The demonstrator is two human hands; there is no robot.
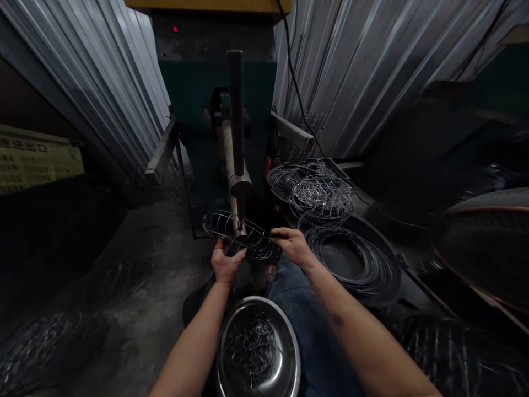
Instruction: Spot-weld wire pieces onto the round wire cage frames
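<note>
A round wire basket is held tilted at the electrodes of a spot welder. My left hand grips its near left side, with an orange wrap on one finger. At the right side, my right hand is closed with the fingertips at the basket's rim; a small dark piece shows at them, too unclear to name. Below my hands, a steel bowl on my lap holds many short bent wire pieces.
Several round wire grids are stacked to the right of the welder. Nearer, wire rings lie in a dark round tray. A yellow crate stands at left. A black cable hangs down past the machine's right side.
</note>
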